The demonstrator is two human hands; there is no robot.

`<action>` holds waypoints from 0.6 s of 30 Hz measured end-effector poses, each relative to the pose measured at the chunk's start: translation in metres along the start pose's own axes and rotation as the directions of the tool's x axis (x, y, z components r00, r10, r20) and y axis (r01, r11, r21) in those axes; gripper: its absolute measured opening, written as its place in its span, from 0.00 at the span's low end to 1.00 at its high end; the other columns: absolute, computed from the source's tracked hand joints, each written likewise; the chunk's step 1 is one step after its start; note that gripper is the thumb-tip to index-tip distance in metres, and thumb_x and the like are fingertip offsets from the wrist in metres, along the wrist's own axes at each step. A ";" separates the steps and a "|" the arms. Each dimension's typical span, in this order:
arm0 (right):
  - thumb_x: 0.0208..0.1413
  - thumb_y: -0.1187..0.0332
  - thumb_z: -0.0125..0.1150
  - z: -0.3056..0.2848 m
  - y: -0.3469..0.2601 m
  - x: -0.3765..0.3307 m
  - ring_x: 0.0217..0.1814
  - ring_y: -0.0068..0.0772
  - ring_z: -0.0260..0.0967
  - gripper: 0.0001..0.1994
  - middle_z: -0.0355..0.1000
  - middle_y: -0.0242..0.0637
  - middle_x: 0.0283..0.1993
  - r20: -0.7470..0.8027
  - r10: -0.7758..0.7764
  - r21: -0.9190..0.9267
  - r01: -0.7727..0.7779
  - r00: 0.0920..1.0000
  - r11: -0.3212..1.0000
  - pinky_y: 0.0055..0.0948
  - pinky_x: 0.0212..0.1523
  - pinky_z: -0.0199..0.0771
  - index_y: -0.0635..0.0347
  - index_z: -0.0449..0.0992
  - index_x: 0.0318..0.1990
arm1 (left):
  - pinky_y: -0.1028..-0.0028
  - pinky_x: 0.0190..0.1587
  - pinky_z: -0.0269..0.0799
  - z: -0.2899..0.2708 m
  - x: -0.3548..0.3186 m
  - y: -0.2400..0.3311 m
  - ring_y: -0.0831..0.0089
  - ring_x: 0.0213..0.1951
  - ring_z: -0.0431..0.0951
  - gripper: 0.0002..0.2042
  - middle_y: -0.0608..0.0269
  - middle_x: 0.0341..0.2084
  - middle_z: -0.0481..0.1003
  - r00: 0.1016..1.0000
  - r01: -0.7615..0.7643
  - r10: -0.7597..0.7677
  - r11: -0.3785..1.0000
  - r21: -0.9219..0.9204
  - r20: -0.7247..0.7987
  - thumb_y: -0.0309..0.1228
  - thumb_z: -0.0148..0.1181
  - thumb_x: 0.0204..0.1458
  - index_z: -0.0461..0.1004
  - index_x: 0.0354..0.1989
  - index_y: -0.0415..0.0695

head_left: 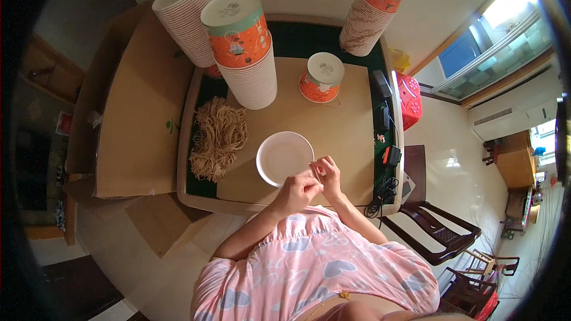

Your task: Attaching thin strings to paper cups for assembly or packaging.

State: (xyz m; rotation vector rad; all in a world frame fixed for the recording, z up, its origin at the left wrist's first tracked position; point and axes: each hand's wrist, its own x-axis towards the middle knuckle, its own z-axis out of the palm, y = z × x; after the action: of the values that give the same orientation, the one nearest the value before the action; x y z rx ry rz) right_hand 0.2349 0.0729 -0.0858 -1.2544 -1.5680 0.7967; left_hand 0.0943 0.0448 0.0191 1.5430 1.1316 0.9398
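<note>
A white paper tub [284, 153] stands open side up on a sheet of brown cardboard [351, 142]. At its near right rim, my left hand [295, 193] and my right hand [328, 177] come together, both with fingers pinched. What they pinch is too small to make out. Left of the tub lies a bundle of beige string [219, 134]. Beyond it, a single orange paper tub [322, 77] sits upside down, a thin loop of string by its lower right edge.
Tall stacks of paper tubs [244, 53] rise at the back left; another stack [372, 12] stands back right. A large cardboard box [140, 107] flanks the table's left side. Black adapters and cables [386, 190] line the right edge, near a red stool [409, 101] and a dark chair [437, 232].
</note>
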 end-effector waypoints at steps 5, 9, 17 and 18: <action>0.46 0.76 0.60 0.000 0.009 -0.001 0.24 0.29 0.64 0.02 0.66 0.36 0.26 0.017 0.072 -0.054 -0.071 0.997 0.996 0.25 0.24 0.67 0.62 0.74 0.28 | 0.74 0.23 0.60 0.004 -0.005 0.016 0.73 0.21 0.67 0.03 0.62 0.18 0.68 0.991 -0.023 0.034 0.996 -0.088 0.127 0.24 0.59 0.44 0.76 0.25 0.37; 0.47 0.78 0.59 0.003 0.016 0.003 0.25 0.26 0.65 0.02 0.65 0.36 0.25 0.010 0.137 0.005 -0.137 0.990 0.991 0.23 0.24 0.67 0.61 0.74 0.28 | 0.76 0.27 0.63 0.004 -0.006 0.014 0.75 0.23 0.68 0.04 0.63 0.20 0.69 0.986 0.005 0.003 0.999 -0.047 0.167 0.25 0.58 0.45 0.77 0.27 0.38; 0.47 0.69 0.59 -0.034 0.024 0.107 0.27 0.32 0.72 0.04 0.73 0.38 0.25 0.372 0.135 -0.268 -0.033 0.918 0.963 0.31 0.29 0.70 0.58 0.75 0.30 | 0.84 0.23 0.64 -0.042 -0.003 0.014 0.84 0.18 0.67 0.14 0.63 0.23 0.76 0.959 0.272 -0.285 0.899 -0.344 0.013 0.24 0.48 0.54 0.70 0.49 0.42; 0.47 0.71 0.59 -0.035 0.026 0.121 0.27 0.31 0.71 0.04 0.73 0.38 0.25 0.405 0.095 -0.263 0.016 0.909 0.965 0.28 0.29 0.70 0.58 0.76 0.31 | 0.85 0.22 0.64 -0.046 0.000 0.017 0.86 0.17 0.67 0.14 0.63 0.23 0.75 0.959 0.234 -0.280 0.880 -0.414 -0.054 0.24 0.46 0.55 0.68 0.51 0.41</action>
State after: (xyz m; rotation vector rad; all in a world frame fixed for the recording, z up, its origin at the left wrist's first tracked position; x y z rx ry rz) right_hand 0.2734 0.1935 -0.0648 -1.3688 -2.0507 0.9529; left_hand 0.0546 0.0544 0.0461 0.9880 1.1048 1.0111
